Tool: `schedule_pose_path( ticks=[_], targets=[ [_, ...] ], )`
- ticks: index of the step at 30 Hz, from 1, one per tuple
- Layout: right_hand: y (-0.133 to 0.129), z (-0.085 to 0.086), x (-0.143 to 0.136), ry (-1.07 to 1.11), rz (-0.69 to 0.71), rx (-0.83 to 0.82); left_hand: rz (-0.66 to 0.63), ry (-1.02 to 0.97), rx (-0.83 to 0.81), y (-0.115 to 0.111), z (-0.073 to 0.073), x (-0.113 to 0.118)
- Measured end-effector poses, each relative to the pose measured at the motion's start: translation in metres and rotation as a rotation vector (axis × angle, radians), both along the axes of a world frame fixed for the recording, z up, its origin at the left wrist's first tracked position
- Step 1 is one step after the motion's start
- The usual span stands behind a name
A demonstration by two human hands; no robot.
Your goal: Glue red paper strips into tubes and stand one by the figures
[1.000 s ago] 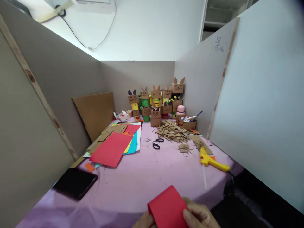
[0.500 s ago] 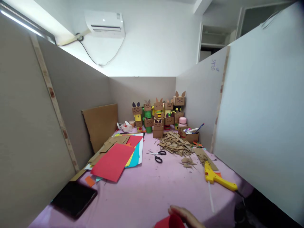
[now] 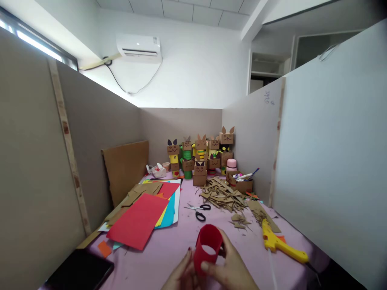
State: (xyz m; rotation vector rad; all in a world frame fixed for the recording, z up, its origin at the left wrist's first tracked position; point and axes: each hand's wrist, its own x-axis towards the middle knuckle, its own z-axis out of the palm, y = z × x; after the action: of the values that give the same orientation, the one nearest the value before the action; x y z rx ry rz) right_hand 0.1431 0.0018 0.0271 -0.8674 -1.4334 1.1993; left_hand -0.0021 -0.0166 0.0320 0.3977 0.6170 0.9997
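Note:
A rolled red paper tube [image 3: 198, 251] is held tilted above the near part of the table, with its open end facing up and its hollow inside showing. My right hand [image 3: 229, 268] wraps around the tube's right side, thumb pressed on the near wall. At the lower left of the tube, my left hand [image 3: 183, 272] has its fingers curled against it; part of that hand is cut off by the bottom edge. Black-handled scissors [image 3: 198, 210] lie spread on the table just beyond the tube.
Red sheet [image 3: 139, 221] and other coloured papers lie left, near a black tablet-like device [image 3: 80, 272]. A yellow glue gun [image 3: 282, 245] rests right. Cardboard scraps [image 3: 223, 195], a small box of pens [image 3: 243, 185] and several cardboard animal figures [image 3: 199, 169] stand farther back. Partitions flank the table.
The red tube has risen into fuller view from the bottom edge with my right hand. My left hand has come into view beside it. The camera has tilted up.

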Motion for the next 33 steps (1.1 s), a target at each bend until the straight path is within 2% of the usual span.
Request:
schedule_pose_path(
  ticks=[4,7,10,15,17,20,23,25,29,33],
  targets=[
    [0.011,-0.003,-0.006,-0.053,0.052,-0.018,0.197,0.069,-0.041,0.019,0.0,-0.007],
    [0.018,-0.008,-0.005,-0.095,0.094,-0.036,0.167,0.093,0.021,0.026,0.0,-0.011],
    [0.026,-0.01,-0.003,-0.161,0.114,-0.048,0.182,0.365,0.134,0.032,-0.002,-0.019],
    [0.038,-0.017,0.0,-0.282,0.104,-0.043,0.39,0.943,0.369,0.045,-0.014,-0.046],
    [0.041,-0.023,0.001,-0.303,0.105,-0.075,0.462,1.034,0.396,0.048,-0.021,-0.052],
    [0.041,-0.031,-0.002,-0.269,0.168,-0.168,0.475,0.79,0.318,0.048,-0.031,-0.048],
    [0.038,-0.035,-0.011,-0.155,0.257,-0.207,0.438,0.498,0.216,0.045,-0.035,-0.031],
    [0.036,-0.036,-0.019,-0.091,0.329,-0.197,0.45,0.398,0.146,0.044,-0.035,-0.019],
    [0.04,-0.039,-0.023,-0.137,0.372,-0.204,0.423,0.355,0.076,0.046,-0.043,-0.012],
    [0.059,-0.034,-0.001,-0.304,0.284,-0.213,0.412,0.428,0.177,0.059,-0.062,-0.035]
  ],
)
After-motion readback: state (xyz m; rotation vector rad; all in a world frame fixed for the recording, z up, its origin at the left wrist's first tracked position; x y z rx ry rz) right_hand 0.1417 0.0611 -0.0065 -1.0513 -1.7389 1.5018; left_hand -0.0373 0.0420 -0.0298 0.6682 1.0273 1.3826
